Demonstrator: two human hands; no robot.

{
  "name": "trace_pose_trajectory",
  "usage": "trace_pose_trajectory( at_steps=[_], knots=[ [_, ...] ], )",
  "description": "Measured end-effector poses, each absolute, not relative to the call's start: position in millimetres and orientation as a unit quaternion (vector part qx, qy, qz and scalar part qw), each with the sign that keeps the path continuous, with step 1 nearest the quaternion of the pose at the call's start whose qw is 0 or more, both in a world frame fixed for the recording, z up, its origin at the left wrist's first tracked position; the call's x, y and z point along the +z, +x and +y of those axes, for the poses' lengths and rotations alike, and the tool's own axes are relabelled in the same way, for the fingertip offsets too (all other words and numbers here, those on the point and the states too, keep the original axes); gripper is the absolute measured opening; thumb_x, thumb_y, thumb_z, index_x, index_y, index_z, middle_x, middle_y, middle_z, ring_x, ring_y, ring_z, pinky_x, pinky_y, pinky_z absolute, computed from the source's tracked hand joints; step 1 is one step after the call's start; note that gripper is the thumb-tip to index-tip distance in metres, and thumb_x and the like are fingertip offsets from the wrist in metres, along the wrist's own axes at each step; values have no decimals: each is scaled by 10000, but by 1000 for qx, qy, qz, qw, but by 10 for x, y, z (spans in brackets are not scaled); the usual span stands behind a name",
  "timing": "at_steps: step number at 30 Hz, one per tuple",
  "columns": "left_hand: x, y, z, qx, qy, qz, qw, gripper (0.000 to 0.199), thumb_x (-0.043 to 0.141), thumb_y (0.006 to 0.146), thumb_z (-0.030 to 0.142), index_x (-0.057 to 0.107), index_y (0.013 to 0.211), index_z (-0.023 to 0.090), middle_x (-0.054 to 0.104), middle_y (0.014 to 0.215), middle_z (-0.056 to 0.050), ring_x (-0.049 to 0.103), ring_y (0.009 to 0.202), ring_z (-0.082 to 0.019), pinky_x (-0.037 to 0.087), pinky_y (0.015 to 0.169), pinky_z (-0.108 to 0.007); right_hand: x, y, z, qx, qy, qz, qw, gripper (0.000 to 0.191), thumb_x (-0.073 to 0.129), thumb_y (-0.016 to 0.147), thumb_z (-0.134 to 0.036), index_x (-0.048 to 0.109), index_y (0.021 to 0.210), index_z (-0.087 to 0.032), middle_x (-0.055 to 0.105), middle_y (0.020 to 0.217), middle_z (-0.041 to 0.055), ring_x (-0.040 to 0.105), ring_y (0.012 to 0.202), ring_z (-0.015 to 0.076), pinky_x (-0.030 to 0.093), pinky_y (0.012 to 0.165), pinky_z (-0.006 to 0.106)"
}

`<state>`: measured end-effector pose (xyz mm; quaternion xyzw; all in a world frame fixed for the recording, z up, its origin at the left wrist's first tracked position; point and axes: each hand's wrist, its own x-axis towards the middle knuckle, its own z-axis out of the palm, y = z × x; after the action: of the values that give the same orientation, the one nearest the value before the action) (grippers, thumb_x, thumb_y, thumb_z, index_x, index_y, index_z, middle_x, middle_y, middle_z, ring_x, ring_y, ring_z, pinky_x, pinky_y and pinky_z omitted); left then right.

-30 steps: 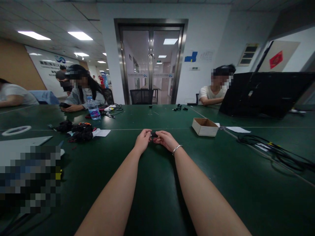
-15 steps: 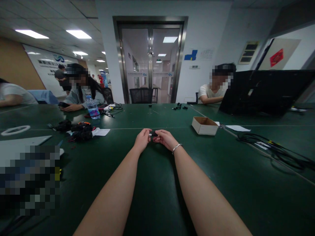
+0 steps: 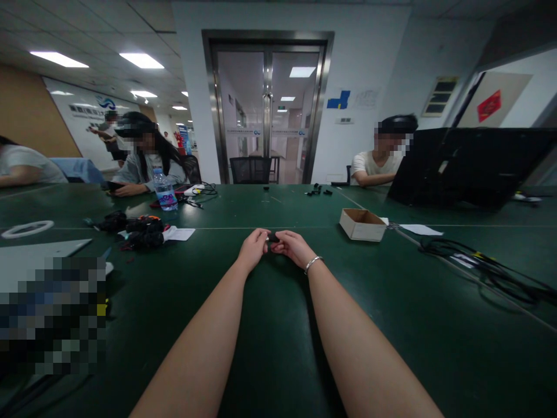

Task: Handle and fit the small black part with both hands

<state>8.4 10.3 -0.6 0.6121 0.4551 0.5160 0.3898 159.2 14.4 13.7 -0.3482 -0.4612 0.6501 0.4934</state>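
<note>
Out over the green table point(image 3: 278, 325), my two hands meet in front of me. Between them is a small black stick with a silvery metal end point(image 3: 272, 237), which looks like a USB stick, though it is too small to be sure. The fingers of my left hand point(image 3: 253, 249) are closed in a pinch at its metal end. My right hand point(image 3: 296, 247), with a silver bracelet at the wrist, pinches the black body from the other side. The fingers hide part of the stick.
An open cardboard box point(image 3: 362, 225) stands to the right, with black cables point(image 3: 491, 267) beyond it. On the left are a water bottle point(image 3: 165, 191), a bundle of black items point(image 3: 145, 232) and a white ring point(image 3: 28, 229). Small black pieces point(image 3: 318, 190) lie farther back. People sit across the table.
Less of the stick's metal end shows between my fingers now. My arms have hardly moved, and the view has shifted slightly.
</note>
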Motion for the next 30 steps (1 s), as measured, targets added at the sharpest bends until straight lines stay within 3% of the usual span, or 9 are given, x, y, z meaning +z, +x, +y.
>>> trace_pose_trajectory(
  at_steps=[6, 15, 18, 22, 26, 30],
  knots=[
    [-8, 83, 102, 523, 608, 470, 368, 255, 450, 874, 342, 607, 986, 176, 507, 608, 21, 446, 492, -85, 331, 466, -183, 136, 1590, 157, 655, -347, -454, 494, 90, 659, 831, -171, 606, 780, -119, 644, 607, 62, 615, 496, 128, 557, 556, 243],
    [17, 104, 82, 517, 604, 473, 380, 237, 461, 866, 313, 605, 981, 165, 526, 634, 12, 448, 484, -77, 346, 466, -180, 153, 1581, 143, 650, -361, -449, 495, 103, 542, 881, -105, 596, 794, -119, 642, 581, 57, 607, 471, 118, 552, 552, 234],
    [19, 106, 74, 526, 601, 464, 384, 242, 533, 827, 305, 598, 1016, 169, 547, 686, 5, 467, 506, -77, 362, 476, -179, 153, 1584, 142, 652, -355, -448, 498, 70, 594, 861, -139, 595, 794, -119, 647, 599, 63, 617, 486, 127, 555, 560, 242],
    [4, 94, 81, 520, 606, 460, 388, 260, 500, 850, 348, 602, 994, 156, 498, 585, 22, 451, 488, -86, 343, 464, -177, 149, 1590, 144, 655, -348, -455, 492, 74, 617, 854, -163, 599, 797, -119, 648, 607, 66, 625, 498, 132, 552, 559, 237],
    [-5, 80, 96, 527, 597, 473, 377, 269, 543, 824, 317, 592, 1048, 177, 550, 708, 2, 481, 521, -79, 363, 479, -177, 140, 1589, 153, 655, -351, -450, 495, 76, 613, 856, -159, 599, 791, -122, 649, 606, 68, 625, 494, 135, 559, 564, 250],
    [4, 83, 96, 523, 603, 467, 380, 266, 478, 863, 364, 613, 978, 167, 513, 617, 15, 444, 485, -81, 345, 465, -178, 131, 1587, 160, 653, -351, -455, 493, 77, 643, 835, -162, 609, 783, -117, 646, 606, 67, 619, 490, 134, 551, 540, 240]
  ],
)
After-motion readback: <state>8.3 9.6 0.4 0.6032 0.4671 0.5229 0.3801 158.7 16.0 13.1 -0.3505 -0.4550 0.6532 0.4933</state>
